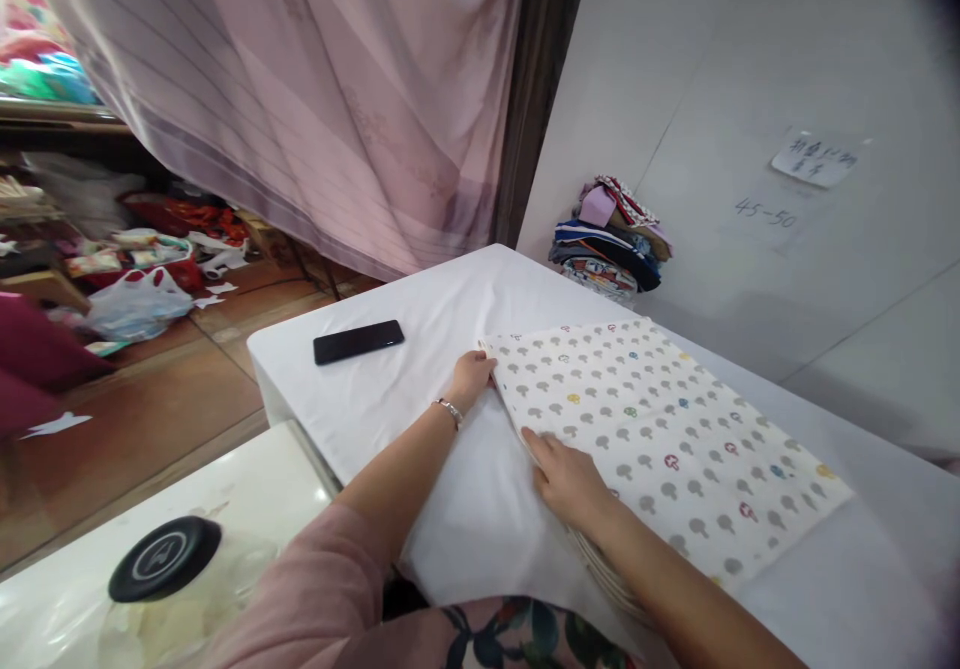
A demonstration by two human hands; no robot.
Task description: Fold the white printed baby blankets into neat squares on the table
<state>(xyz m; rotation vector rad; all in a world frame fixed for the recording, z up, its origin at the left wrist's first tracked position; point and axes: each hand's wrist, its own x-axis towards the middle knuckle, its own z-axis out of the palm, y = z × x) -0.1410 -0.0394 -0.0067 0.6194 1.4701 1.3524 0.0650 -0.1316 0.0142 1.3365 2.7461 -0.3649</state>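
Observation:
A folded cream cloth [660, 439] printed with small grey and coloured mushrooms lies on a white-covered table [450, 299]. My left hand [471, 377], with a bracelet on the wrist, grips the cloth's far left corner, fingers closed on it. My right hand [566, 477] rests on the cloth's near left edge, fingers curled over the layered edge. Several folded layers show beneath that edge near my forearm.
A black phone [358, 341] lies on the table to the left. A pile of folded fabrics [611, 239] sits at the table's far corner by the wall. A black round disc [165, 557] rests on a white surface at lower left. Bags and clutter cover the floor at left.

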